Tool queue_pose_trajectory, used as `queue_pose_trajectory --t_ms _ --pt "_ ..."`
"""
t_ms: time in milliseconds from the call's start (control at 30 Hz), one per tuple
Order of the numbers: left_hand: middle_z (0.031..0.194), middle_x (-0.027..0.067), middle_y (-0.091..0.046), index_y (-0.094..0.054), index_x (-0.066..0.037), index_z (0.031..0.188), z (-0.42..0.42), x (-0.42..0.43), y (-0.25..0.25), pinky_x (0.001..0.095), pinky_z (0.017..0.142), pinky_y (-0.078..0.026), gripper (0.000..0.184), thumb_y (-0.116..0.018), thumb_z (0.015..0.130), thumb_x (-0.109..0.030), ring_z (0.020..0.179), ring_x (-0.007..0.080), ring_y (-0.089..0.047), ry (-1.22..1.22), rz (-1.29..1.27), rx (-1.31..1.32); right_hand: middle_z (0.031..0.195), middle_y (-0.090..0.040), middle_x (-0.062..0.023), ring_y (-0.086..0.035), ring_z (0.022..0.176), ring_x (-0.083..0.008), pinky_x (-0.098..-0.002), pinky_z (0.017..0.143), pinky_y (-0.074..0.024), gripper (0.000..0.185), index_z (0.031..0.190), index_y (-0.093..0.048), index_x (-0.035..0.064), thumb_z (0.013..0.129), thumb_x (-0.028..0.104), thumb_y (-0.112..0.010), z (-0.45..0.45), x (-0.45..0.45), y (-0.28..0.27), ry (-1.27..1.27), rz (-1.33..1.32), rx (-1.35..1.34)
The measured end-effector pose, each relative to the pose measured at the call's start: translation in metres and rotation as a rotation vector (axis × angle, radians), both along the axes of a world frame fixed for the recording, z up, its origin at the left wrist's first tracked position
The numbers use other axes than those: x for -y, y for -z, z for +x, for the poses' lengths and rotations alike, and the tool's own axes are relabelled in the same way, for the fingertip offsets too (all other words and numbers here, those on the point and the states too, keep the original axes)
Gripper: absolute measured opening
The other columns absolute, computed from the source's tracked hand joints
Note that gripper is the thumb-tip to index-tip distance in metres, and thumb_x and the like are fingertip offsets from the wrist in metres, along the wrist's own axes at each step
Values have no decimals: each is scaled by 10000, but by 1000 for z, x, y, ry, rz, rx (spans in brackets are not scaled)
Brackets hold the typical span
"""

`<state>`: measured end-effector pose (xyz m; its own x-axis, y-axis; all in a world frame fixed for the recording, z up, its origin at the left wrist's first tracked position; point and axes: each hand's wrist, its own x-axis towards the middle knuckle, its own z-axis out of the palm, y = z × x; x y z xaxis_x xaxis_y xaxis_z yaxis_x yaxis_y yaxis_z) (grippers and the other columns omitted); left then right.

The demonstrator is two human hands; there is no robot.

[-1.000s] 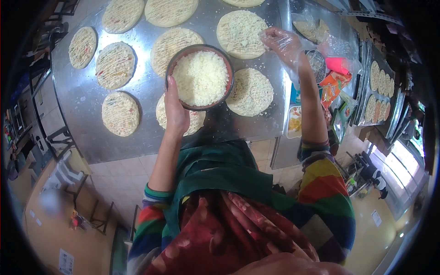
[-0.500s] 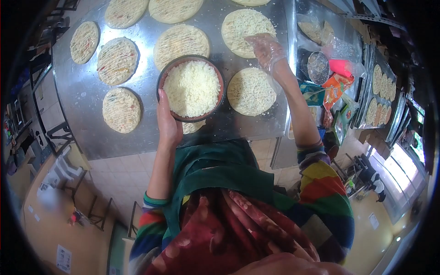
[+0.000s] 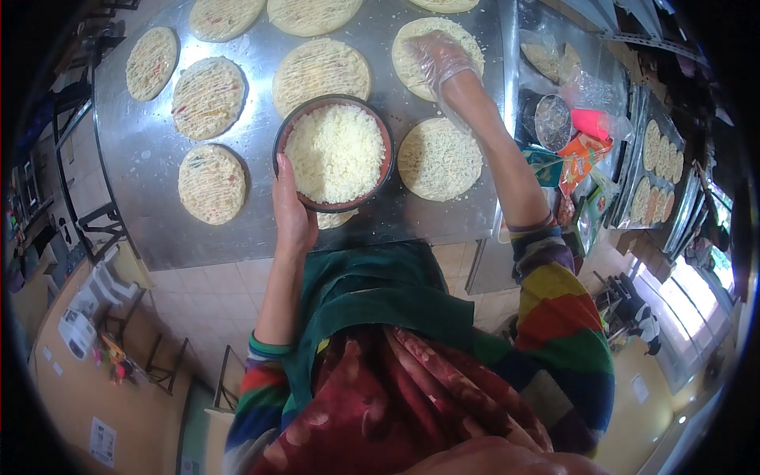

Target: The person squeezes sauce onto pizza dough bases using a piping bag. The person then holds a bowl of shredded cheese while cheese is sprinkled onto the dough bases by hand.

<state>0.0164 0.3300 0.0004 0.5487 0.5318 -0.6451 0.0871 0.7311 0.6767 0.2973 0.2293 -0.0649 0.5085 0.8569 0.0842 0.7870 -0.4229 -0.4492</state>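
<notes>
My left hand grips the near left side of a round dark-rimmed bowl, the thumb lying up along its rim. White grated cheese fills this bowl. In a clear plastic glove, my right hand lies palm down over a cheese-strewn pizza at the upper right, fingers stretched out. Whether it touches the topping is hard to tell. Nearer to me is another pizza strewn with cheese. A further pizza is mostly hidden below the bowl.
Several pizzas with sauce stripes, one a round pizza, lie across the metal table. To the right stand a metal pot, an orange packet and a pink bag. Trays of small breads sit farther right.
My right hand has moved left and farther over the upper right pizza, its fingers now laid across the middle. My left hand still holds the bowl. The view has shifted slightly.
</notes>
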Motion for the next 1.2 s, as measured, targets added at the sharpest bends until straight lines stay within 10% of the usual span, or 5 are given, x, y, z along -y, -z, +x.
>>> queue_pose_trajectory --t_ms 233,500,733,1000,1200 --pt "1372 135 -436 -337 0 1382 14 4 17 384 1063 -346 605 -381 990 -459 1268 230 -431 -22 66 43 1033 -631 -153 -614 937 -303 -373 858 -505 241 1098 -654 113 946 219 -500 -48 -4 -83 56 103 -766" --pt "1325 122 -436 -348 2 1362 44 16 20 339 1042 -310 588 -446 982 -435 1233 197 -396 33 50 111 1258 -547 -172 -458 1238 -333 -427 1031 -373 381 1189 -594 50 906 302 -566 -105 5 -75 -300 -209 -591" --pt "1347 119 -423 -334 8 1377 56 16 26 342 1053 -302 622 -455 974 -450 1239 192 -398 85 30 115 1129 -607 -192 -554 1106 -353 -428 953 -439 281 1110 -616 21 889 193 -595 -109 9 -65 -215 170 -479" --pt "1362 123 -457 -352 -30 1378 61 15 30 388 1056 -360 584 -415 983 -455 1250 225 -457 66 -14 110 988 -682 -91 -651 857 -189 -290 801 -529 193 983 -665 27 835 148 -691 -47 18 -97 166 148 -1275" --pt "1354 158 -434 -325 39 1373 58 9 18 363 1045 -375 614 -422 987 -428 1245 227 -451 29 -16 141 991 -677 -53 -620 871 -114 -249 764 -519 204 1039 -672 44 846 108 -685 27 71 -39 313 190 -741"
